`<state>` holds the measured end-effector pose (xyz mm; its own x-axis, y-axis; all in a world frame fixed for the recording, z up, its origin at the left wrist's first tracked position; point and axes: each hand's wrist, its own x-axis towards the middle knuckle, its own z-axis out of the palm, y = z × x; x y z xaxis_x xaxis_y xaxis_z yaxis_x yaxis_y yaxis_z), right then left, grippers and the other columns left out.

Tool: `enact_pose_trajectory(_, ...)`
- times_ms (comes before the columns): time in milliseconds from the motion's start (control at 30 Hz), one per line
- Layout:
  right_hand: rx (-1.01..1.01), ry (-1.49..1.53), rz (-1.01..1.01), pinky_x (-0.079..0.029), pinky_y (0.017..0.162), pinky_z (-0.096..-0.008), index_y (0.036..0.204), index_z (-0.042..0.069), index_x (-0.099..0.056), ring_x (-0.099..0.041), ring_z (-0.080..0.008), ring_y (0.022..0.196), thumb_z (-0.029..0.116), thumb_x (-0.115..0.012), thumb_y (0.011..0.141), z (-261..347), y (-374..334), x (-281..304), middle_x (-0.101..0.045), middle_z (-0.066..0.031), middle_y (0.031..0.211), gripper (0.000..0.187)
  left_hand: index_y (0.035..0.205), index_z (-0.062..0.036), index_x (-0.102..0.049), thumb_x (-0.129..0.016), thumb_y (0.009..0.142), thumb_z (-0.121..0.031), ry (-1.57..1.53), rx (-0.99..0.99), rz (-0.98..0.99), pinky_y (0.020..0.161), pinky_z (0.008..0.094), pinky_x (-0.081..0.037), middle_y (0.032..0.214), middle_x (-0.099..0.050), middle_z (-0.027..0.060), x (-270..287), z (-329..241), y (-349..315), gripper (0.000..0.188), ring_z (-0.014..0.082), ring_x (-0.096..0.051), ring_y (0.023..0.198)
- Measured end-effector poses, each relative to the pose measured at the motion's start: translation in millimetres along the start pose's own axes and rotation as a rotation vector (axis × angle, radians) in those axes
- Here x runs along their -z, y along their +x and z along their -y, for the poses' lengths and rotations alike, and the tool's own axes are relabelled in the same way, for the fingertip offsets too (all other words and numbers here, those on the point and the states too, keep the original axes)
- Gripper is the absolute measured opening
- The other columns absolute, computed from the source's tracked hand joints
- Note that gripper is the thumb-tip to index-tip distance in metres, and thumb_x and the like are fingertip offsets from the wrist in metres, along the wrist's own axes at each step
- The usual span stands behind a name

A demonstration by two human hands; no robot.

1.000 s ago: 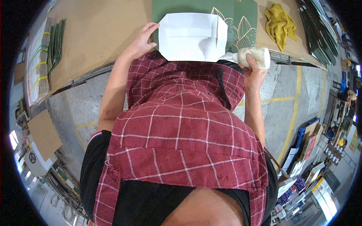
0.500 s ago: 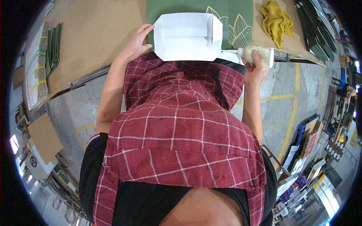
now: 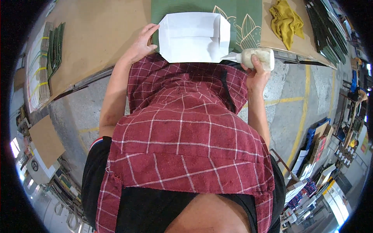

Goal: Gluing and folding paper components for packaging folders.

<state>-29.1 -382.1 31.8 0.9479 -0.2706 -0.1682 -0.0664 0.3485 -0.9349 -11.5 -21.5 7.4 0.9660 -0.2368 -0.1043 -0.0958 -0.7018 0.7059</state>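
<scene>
A white folded paper tray (image 3: 190,47) with raised walls sits near the front edge of the table. My left hand (image 3: 142,43) rests beside its left side, thumb and fingers spread apart, fingertips against the edge. In my right hand (image 3: 258,75) is a whitish squeeze bottle (image 3: 265,58) with a long tapered nozzle, held on its side. The nozzle tip points left at the tray's lower right corner; whether it touches cannot be made out. Under the tray lies a green board (image 3: 202,5) printed with pale leaf outlines.
A mustard-yellow cloth (image 3: 286,23) lies crumpled to the right of the green board. Stacks of dark green folded card (image 3: 325,31) stand at the far right. On the left is a banded stack of sheets (image 3: 39,72). The brown tabletop (image 3: 93,35) ends just before my apron.
My right hand has moved left with the squeeze bottle, bringing its nozzle over the tray's lower right corner. My left hand and the tray are almost unmoved.
</scene>
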Motion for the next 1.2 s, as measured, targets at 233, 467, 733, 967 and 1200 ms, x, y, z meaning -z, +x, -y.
enact_pose_trajectory(233,0.073,0.078,-0.085,-0.055,0.053,-0.0317,0.107,0.003,-0.049,-0.059,-0.0209,0.082,0.002,-0.065,0.071,3,23,6,-0.056,-0.0098,0.095,0.04,0.129,-0.0053,-0.033,-0.06,0.066,-0.003,-0.035,-0.047,-0.003,0.104,0.0336,-0.026,0.131,-0.031,0.0142,0,4,1,0.068,0.0295,-0.031,0.122)
enact_pose_trajectory(467,0.053,-0.022,-0.066,-0.055,0.055,-0.0331,0.107,0.002,-0.049,-0.059,-0.0219,0.082,0.005,-0.064,0.073,-2,16,4,-0.056,-0.0102,0.097,0.037,0.129,-0.0053,-0.034,-0.059,0.067,-0.003,0.007,0.001,-0.007,0.103,0.0331,-0.027,0.131,-0.032,0.0139,1,-3,-1,0.067,0.029,-0.032,0.122)
enact_pose_trajectory(733,0.082,-0.041,-0.05,-0.055,0.057,-0.0335,0.106,0.002,-0.05,-0.059,-0.0224,0.081,0.007,-0.063,0.076,2,20,6,-0.056,-0.0096,0.096,0.034,0.129,-0.0059,-0.034,-0.058,0.067,-0.002,-0.006,0.004,-0.008,0.1,0.0328,-0.032,0.132,-0.031,0.0117,0,-1,-2,0.066,0.0273,-0.034,0.12)
enact_pose_trajectory(967,0.026,-0.01,-0.013,-0.052,0.055,-0.0305,0.105,-0.001,-0.051,-0.058,-0.02,0.08,-0.001,-0.063,0.072,-6,0,-6,-0.057,-0.0105,0.093,0.035,0.128,-0.0045,-0.035,-0.058,0.067,-0.001,-0.034,-0.03,-0.013,0.099,0.0325,-0.033,0.132,-0.03,0.0115,-2,2,0,0.065,0.0279,-0.035,0.119)
enact_pose_trajectory(1200,-0.005,0.014,0.094,-0.048,0.071,-0.0294,0.1,-0.002,-0.054,-0.057,-0.0184,0.082,-0.002,-0.064,0.071,-17,-12,-33,-0.059,-0.0093,0.092,0.031,0.129,-0.0044,-0.034,-0.059,0.067,-0.001,0.043,-0.07,-0.069,0.095,0.0324,-0.035,0.132,-0.03,0.0112,-4,7,-2,0.066,0.0265,-0.038,0.116)
